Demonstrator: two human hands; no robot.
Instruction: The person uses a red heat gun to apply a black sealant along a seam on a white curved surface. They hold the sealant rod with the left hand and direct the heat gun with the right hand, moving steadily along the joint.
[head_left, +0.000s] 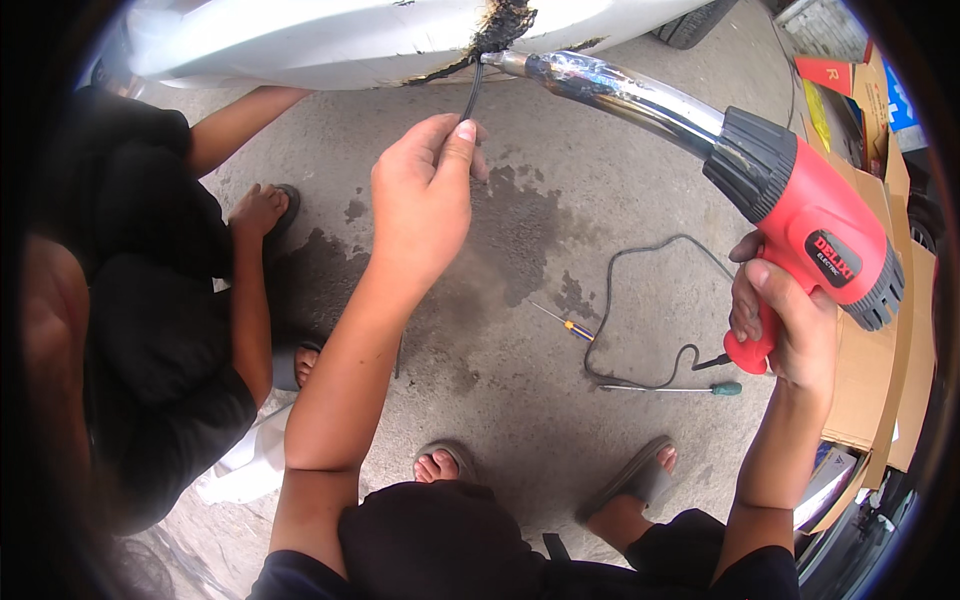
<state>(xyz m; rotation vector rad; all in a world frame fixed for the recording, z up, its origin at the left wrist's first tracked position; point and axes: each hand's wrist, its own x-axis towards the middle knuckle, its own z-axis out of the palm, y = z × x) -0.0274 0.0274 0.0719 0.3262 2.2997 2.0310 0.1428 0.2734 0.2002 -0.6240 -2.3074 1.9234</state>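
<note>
My left hand (427, 191) pinches a thin dark rod or strip (474, 90) between thumb and fingers. The rod's upper end meets a charred crack (502, 30) in a white car bumper (322, 41). My right hand (784, 319) grips the handle of a red Delixi heat gun (817, 210). Its long metal nozzle (630, 90) points left, with the tip right beside the rod's upper end at the crack. Whether the tip touches the rod, I cannot tell.
A co-worker in dark clothes (157, 187) squats at left, one arm reaching under the bumper. The cord (611, 300), a yellow-blue screwdriver (577, 328) and a green-handled screwdriver (724, 388) lie on the concrete. Cardboard boxes (862, 375) stand at right.
</note>
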